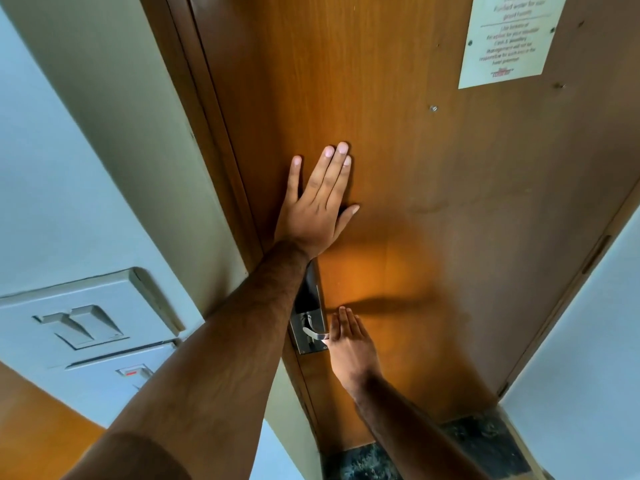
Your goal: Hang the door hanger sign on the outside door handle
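- Wooden door [398, 150] fills most of the view, brown with an orange glow of light across its middle and lower part; its frame [204, 109] runs down the left edge.
- Pale wall [52, 168] lies left of the frame and carries a switch plate [86, 320] with two rockers; below that sits a smaller unit with a red mark [133, 373].
- Printed notice [509, 36] is fixed to the door at upper right; its text is too blurred to read. A small screw [433, 108] sits in the wood below it.
- Dark speckled floor [481, 441] shows at the foot of the door, with more pale wall on the right.
- Left hand [318, 206] lies flat against the door near its left edge, above the lock; fingers [332, 171] are stretched out and spread, thumb out to the right, holding nothing.
- Lock plate [309, 313] is mounted on the door just under the left wrist, dark at the top and metallic lower down, with a silver handle [312, 334] pointing right.
- Right hand [349, 344] is at the free end of the handle, fingers straight and together and pointing up along the door. It appears to touch the handle tip, though no grip around it shows.
- Door hanger sign does not appear anywhere in this view, and neither hand carries it.
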